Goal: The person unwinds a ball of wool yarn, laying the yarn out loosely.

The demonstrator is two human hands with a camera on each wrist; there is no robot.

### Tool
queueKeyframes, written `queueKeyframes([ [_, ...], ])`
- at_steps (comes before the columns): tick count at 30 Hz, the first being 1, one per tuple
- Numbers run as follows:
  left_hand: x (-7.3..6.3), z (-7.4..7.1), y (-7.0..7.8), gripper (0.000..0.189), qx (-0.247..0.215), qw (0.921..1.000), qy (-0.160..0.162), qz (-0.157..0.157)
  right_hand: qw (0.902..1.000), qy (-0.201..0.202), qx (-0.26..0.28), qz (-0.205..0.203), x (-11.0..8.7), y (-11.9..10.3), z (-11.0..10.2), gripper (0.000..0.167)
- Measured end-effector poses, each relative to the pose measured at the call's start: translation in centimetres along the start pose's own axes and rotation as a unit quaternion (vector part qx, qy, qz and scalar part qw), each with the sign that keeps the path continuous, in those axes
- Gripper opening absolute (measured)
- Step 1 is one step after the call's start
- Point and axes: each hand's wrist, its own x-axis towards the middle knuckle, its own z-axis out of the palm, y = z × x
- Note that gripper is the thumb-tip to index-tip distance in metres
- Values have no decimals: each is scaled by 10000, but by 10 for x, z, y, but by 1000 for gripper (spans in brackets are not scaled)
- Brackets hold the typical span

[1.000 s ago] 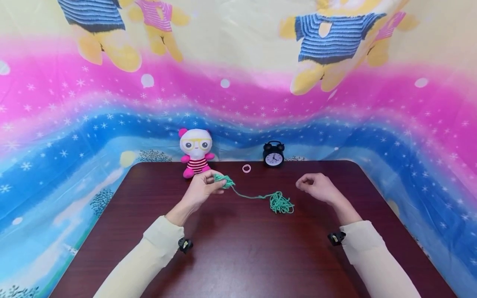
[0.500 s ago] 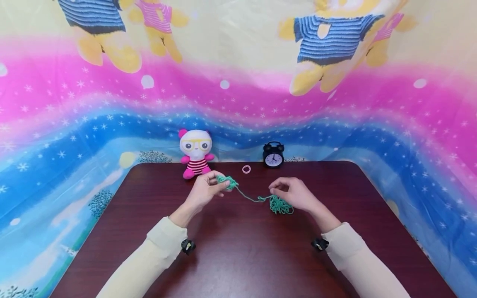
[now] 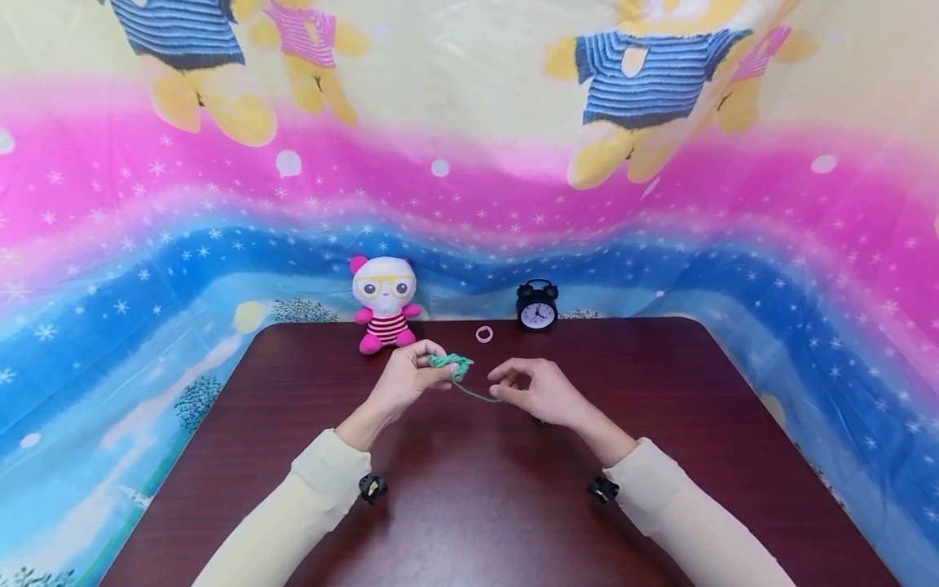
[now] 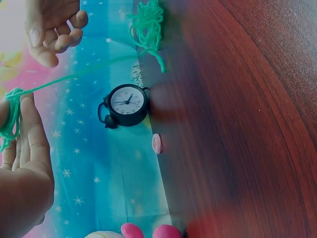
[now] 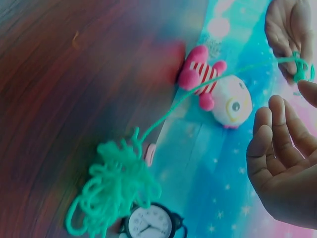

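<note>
My left hand (image 3: 396,381) pinches a small wound bundle of green yarn (image 3: 453,364) between thumb and fingers, above the table. From the bundle a single strand (image 4: 79,74) runs to a loose, looped pile of green yarn (image 5: 116,183) lying on the table. My right hand (image 3: 550,393) hovers beside the strand, fingers loosely curved. In the right wrist view its thumb and fingertips (image 5: 277,104) stand apart with nothing between them. The head view has the pile almost wholly hidden behind the right hand.
A panda plush (image 3: 385,297) sits at the table's back edge, left of centre. A black alarm clock (image 3: 538,308) stands right of it, with a small pink ring (image 3: 484,334) lying between. A printed cloth (image 3: 469,220) hangs behind the brown table (image 3: 455,505).
My right hand has come leftward over the yarn pile toward my left hand. The left hand has shifted slightly right, still holding the yarn bundle.
</note>
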Motion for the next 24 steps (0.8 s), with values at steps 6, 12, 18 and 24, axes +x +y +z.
queueKeyframes([
  [6, 0, 2, -2, 16, -78, 9999, -73, 42, 9999, -12, 64, -139, 5, -6, 12, 20],
  [12, 1, 4, -1, 18, -202, 9997, -124, 112, 9999, -3, 35, -126, 8, -8, 21, 21],
  [18, 1, 6, -2, 20, -287, 9993, -198, 146, 9998, -107, -1, -187, 11, -9, 27, 19],
  [24, 1, 6, -2, 23, -184, 9995, -173, 178, 9996, -103, -129, -240, 12, -8, 31, 9],
])
